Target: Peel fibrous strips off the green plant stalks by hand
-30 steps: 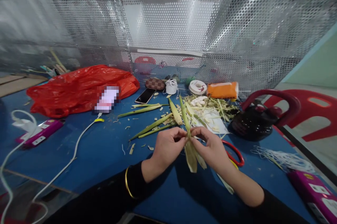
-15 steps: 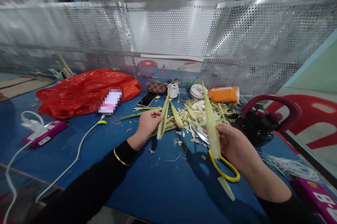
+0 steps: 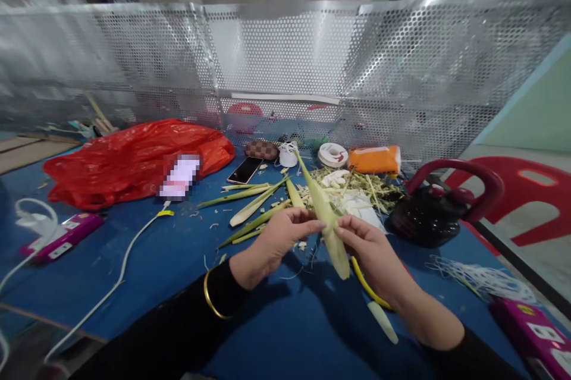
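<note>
Over the blue table (image 3: 156,261) both my hands pinch one pale green bamboo shoot (image 3: 325,219), which points up and away from me. My left hand (image 3: 276,243) grips its middle from the left with thumb and fingers closed. My right hand (image 3: 375,255) holds its lower part from the right. Peeled sheath strips (image 3: 250,204) lie on the table just beyond my left hand. Yellow-handled scissors (image 3: 363,285) lie under my right wrist, partly hidden.
A heap of peelings (image 3: 370,184) sits behind the hands. A black and red kettle (image 3: 435,210) stands at the right. A red plastic bag (image 3: 134,154), a phone (image 3: 244,170), an orange pack (image 3: 373,159) and power strips (image 3: 60,236) lie around. Perforated metal screen (image 3: 285,65) behind.
My left hand laid a peeled strip down on the table, then came back. Both hands now meet again on the shoot, which my right hand lowered toward the centre.
</note>
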A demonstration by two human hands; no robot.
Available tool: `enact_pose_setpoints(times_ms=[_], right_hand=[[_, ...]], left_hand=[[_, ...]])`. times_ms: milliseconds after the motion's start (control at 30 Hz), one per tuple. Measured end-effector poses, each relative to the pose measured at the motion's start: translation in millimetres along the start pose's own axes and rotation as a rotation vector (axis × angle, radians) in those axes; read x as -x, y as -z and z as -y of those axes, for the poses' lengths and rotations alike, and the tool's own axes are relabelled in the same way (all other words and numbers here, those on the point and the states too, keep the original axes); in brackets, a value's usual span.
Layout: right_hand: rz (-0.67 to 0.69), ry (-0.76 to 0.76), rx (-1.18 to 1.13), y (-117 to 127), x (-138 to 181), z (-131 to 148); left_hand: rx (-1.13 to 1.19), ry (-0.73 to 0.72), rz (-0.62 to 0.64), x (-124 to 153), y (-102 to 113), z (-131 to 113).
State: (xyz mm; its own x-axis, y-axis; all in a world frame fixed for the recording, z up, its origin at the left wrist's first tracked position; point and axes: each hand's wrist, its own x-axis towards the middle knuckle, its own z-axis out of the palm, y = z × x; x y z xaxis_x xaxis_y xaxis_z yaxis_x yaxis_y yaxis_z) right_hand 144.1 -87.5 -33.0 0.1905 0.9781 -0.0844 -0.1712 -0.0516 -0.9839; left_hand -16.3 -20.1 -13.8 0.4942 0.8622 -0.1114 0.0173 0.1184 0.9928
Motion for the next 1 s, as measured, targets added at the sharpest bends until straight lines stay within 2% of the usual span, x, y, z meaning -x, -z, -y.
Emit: enact_pose_setpoints(times_ms=[67, 167, 267, 367, 433, 533, 600, 667, 733, 800, 900, 1000], right_hand=[[0.045, 0.017, 0.048, -3, 1, -6], [0.120, 0.001, 0.124, -7, 2, -11], [0.230, -0.059, 0.184, -7, 3, -10], [0.326, -0.149, 0.216, -2, 1, -6], [0.317, -0.165, 0.254, 2, -2, -4], [0.152, -0.025, 0.313, 7, -7, -2], [0.004, 0.100, 0.346, 8, -9, -4], [-0.068, 0.178, 0.389, 6, -10, -8], [-0.025, 0.226, 0.424, 4, -10, -14], [0.093, 0.277, 0.455, 2, -10, -19], [0.208, 0.421, 0.558, 2, -10, -20], [0.115, 0.608, 0.643, 8, -11, -14]], left_hand=[[0.113, 0.042, -0.039, 1, -8, 6], [0.209, 0.058, -0.130, 0, -6, 12], [0.183, 0.055, -0.168, -1, 2, 15], [0.147, -0.008, -0.240, -4, 10, 16], [0.162, -0.066, -0.361, -7, 17, 15], [0.180, -0.092, -0.496, -11, 25, 13], [0.176, -0.059, -0.429, -11, 27, 13], [0.179, -0.011, -0.285, -8, 23, 15], [0.199, 0.041, -0.147, -3, 17, 18], [0.220, 0.078, -0.063, 0, 11, 21], [0.241, 0.077, -0.043, 0, 9, 22], [0.251, 0.047, -0.087, -2, 12, 22]])
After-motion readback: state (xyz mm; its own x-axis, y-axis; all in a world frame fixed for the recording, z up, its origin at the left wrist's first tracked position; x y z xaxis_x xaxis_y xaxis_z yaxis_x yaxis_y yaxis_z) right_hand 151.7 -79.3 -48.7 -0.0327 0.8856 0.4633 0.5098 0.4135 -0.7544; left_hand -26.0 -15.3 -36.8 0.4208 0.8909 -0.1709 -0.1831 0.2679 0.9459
